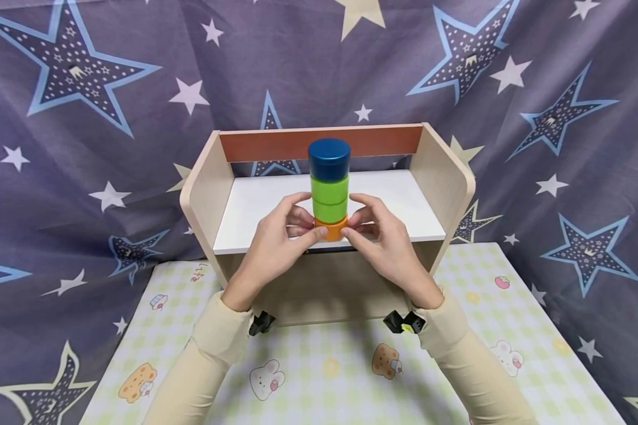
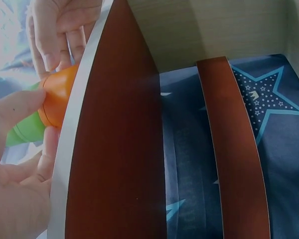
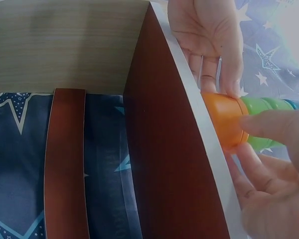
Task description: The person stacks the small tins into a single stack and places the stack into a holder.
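A tower of round plastic pieces stands upright on the white shelf, close to its front edge. It has an orange bottom piece point(image 1: 331, 229), a green middle point(image 1: 330, 199) with seams, and a dark blue top point(image 1: 329, 159). My left hand point(image 1: 276, 239) holds the orange piece from the left, its thumb at the front and fingers behind. From the right, my right hand point(image 1: 385, 239) grips the same orange piece, thumb tip near the other thumb. Both wrist views show fingers around the orange piece point(image 2: 60, 94) at the shelf edge, with the green part point(image 3: 263, 110) beyond.
The shelf unit point(image 1: 329, 289) has pale wood side panels point(image 1: 442, 177) on both sides of the white board point(image 1: 276, 189) and a reddish-brown rail point(image 1: 276, 145) at the back. It stands on a checked tablecloth point(image 1: 329, 395), before a star-patterned curtain point(image 1: 308, 65).
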`<control>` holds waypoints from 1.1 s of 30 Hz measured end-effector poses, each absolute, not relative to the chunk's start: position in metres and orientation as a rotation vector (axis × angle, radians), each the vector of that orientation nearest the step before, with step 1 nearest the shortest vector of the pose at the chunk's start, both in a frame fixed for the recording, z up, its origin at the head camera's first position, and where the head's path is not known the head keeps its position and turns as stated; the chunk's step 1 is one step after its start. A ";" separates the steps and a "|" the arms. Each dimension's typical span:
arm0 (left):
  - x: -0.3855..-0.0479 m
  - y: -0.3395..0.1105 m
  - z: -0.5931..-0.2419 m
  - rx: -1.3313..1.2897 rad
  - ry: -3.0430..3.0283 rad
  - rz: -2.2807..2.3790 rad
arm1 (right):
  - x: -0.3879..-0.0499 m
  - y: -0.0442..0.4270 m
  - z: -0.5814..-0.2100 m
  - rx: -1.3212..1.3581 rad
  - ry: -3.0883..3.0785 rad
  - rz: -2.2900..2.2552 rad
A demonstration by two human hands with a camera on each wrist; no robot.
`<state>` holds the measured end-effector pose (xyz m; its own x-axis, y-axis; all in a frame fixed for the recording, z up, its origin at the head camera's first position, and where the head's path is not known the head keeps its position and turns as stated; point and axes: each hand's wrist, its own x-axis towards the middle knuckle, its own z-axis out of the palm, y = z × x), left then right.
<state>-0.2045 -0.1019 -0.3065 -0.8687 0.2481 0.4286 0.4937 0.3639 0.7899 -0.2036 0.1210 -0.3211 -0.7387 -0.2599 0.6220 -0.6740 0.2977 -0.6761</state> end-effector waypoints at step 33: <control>-0.206 -0.102 -0.308 -0.690 -2.415 -1.503 | -0.205 0.118 -0.321 0.882 -2.355 1.172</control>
